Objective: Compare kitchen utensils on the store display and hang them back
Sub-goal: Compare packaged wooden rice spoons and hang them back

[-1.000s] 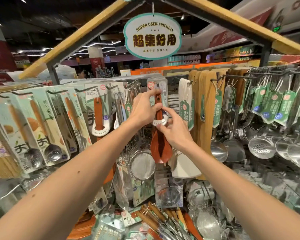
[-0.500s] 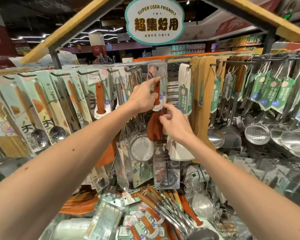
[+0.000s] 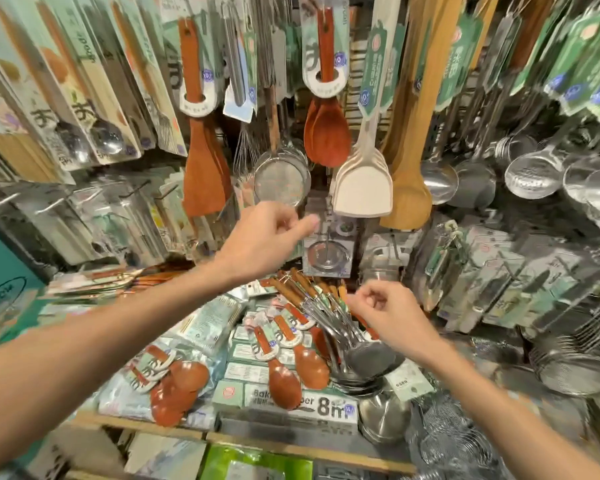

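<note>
Two empty hands: left hand [image 3: 264, 239] loosely curled near strainer [image 3: 280, 178], right hand [image 3: 394, 318] loosely curled above ladles [image 3: 369, 356]; wooden spoon [image 3: 328, 133] hangs.

Reddish-brown wooden spoon [image 3: 327, 133], white card sleeve around its handle, upright, bowl downward, just left of a cream spatula [image 3: 362, 188].

1. Rice spoon [image 3: 327, 133], 12 o'clock: red-brown wood, smooth, slight sheen.
2. Flat spatula [image 3: 205, 178], 10 o'clock: similar red-brown wood, matt.
3. Turner [image 3: 362, 188], 1 o'clock: cream plastic, matt.
4. Long spatula [image 3: 408, 197], 1 o'clock: pale wood, smooth.
5. Strainer [image 3: 280, 181], 12 o'clock: fine metal mesh, shiny rim.
6. Skimmer [image 3: 530, 178], 2 o'clock: polished metal, glossy.
7. Baking-paper box [image 3: 291, 405], 6 o'clock: printed card.
</note>
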